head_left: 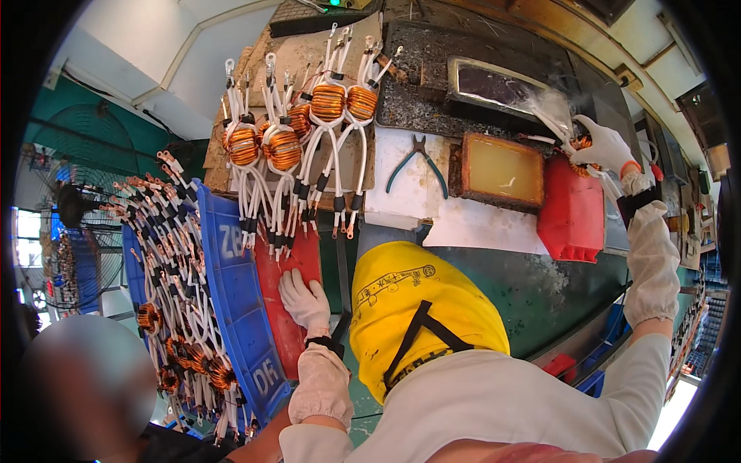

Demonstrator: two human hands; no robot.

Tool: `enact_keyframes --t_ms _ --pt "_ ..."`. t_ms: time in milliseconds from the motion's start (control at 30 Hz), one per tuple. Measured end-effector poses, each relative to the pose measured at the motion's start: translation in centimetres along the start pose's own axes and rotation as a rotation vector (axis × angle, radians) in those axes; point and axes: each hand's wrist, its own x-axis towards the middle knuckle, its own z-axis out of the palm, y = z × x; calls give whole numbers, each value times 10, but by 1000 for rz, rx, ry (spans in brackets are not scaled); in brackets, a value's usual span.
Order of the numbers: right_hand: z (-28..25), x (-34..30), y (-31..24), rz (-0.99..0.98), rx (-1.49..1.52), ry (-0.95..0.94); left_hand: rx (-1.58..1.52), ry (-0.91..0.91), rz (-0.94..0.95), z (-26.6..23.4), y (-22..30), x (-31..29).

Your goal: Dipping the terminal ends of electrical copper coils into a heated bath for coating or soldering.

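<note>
At the right of the bench, my right hand [606,147], in a white glove, is closed on a copper-wound coil [580,143] with white leads. The leads reach left toward a dark rectangular pot [505,86] with a metal rim, and pale smoke hangs around their ends. Part of the coil is hidden by my fingers. My left hand [305,301], also gloved, has its fingers stretched out and holds nothing. It is at a red panel [287,301], below the dangling leads of several finished-looking copper coils [282,148] at the bench's left.
A brown-framed tray of yellowish liquid [461,174] sits before the pot, beside a red bin [571,212]. Pliers [417,158] with dark green handles lie on white paper. Blue crates [239,301] stacked with coils stand at the left, near another person [89,386].
</note>
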Motion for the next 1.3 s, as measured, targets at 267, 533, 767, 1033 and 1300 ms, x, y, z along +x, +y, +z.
enact_keyframes --t_ms 267,533,767,1033,1300 --pt "-7 -5 -15 41 4 -12 0 17 11 -2 0 1" --pt "-4 -6 -19 34 -1 3 15 18 12 2 -6 -3" --pt "-2 -7 -5 36 -3 35 -7 -13 16 0 -2 2" --pt "-4 -8 -18 8 9 18 -2 -23 5 -2 -5 -3" --pt "-5 -8 -16 21 3 19 14 -48 -4 0 -2 -3"
